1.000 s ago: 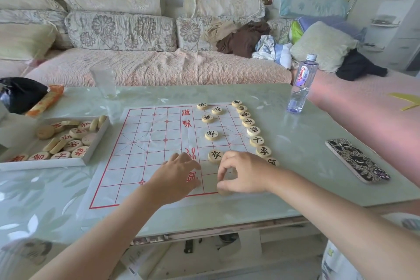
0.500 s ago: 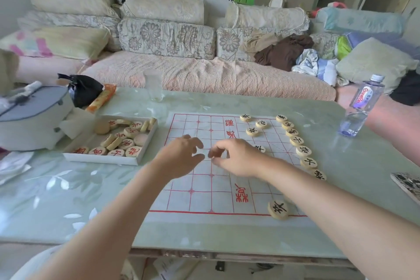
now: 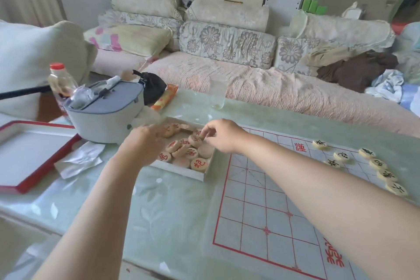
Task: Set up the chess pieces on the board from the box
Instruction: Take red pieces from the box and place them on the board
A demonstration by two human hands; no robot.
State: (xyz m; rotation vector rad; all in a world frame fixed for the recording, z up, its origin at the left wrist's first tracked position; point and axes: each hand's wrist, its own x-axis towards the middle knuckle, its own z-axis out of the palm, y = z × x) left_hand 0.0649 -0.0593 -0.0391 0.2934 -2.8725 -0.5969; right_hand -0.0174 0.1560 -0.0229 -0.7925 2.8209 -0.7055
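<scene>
A shallow white box [image 3: 181, 171] on the glass table holds several round wooden chess pieces [image 3: 198, 164] with red characters. To its right lies the white board [image 3: 261, 200] with a red grid. Several black-character pieces [image 3: 384, 175] stand in a column near its right side. Both hands are at the box. My left hand [image 3: 145, 143] is blurred over the box's left part, fingers curled among the pieces. My right hand [image 3: 223, 135] reaches in from the right, thumb and forefinger pinched on a red piece [image 3: 195, 141] that lies in the box.
Behind the box stands a grey pouch [image 3: 102, 120] with a bottle [image 3: 60, 79] and a black bag [image 3: 152, 88]. A red-rimmed lid [image 3: 29, 154] and crumpled paper [image 3: 79, 159] lie at the left. An empty glass [image 3: 217, 93] stands near the far table edge, with the sofa behind it.
Both hands have left the board and travelled left to the box. The view has swung left with them, so the board's right side is now cut off.
</scene>
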